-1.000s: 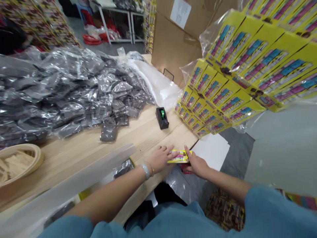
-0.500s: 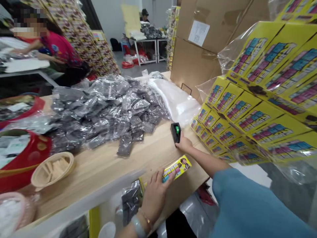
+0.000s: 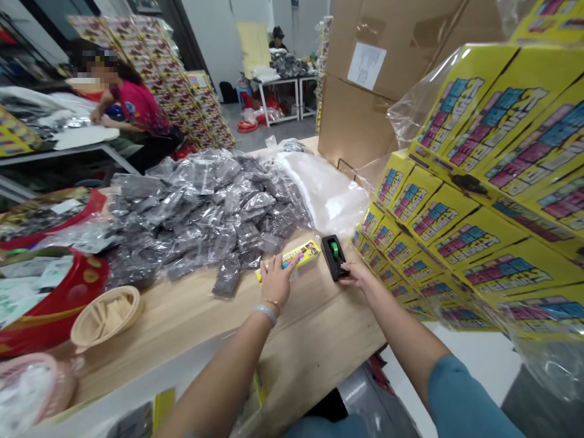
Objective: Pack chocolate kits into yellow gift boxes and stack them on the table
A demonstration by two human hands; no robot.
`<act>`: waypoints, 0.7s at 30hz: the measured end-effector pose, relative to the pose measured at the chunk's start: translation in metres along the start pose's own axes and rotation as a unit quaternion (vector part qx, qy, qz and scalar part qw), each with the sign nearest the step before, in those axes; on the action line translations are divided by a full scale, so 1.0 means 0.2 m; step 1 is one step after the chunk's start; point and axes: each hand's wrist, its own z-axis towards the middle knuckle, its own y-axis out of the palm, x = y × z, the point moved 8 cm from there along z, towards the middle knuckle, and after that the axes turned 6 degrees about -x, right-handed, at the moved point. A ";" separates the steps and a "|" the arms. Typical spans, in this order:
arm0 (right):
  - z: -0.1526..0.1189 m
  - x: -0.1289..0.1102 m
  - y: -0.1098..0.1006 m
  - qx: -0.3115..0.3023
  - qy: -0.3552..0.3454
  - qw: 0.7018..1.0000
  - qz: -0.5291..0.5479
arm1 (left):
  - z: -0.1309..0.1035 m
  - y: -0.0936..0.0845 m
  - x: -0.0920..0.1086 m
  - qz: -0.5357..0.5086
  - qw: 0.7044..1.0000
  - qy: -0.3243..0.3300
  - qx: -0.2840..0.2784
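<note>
My left hand [image 3: 276, 283] grips a slim yellow printed box [image 3: 301, 254] lying on the wooden tabletop, its fingers over the box's left part. The box's right end shows a small cartoon figure. To the right, my right hand [image 3: 354, 275] has its fingers closed on the near end of a black tape dispenser [image 3: 329, 258] with a green roll in it. The dispenser stands on the table, a short gap from the box. Just beyond the box lies a pile of grey items in clear bags [image 3: 205, 207].
Plastic-wrapped yellow boxes [image 3: 460, 225] are stacked at the right, beside a large carton [image 3: 360, 115]. A beige basket [image 3: 132, 310] with wooden pieces, a pink basket [image 3: 59, 389] and red basins [image 3: 86, 286] stand at the left. A co-worker [image 3: 141, 103] sits beyond at another table.
My left hand has moved away from my body with the yellow box, which is now nearer the bag pile and the dispenser. My right hand stays at the tape dispenser. The camera view has shifted.
</note>
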 end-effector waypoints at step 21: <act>-0.17 -0.26 0.55 0.053 -0.139 0.978 0.144 | 0.22 -0.02 -0.21 0.072 0.961 0.258 -0.070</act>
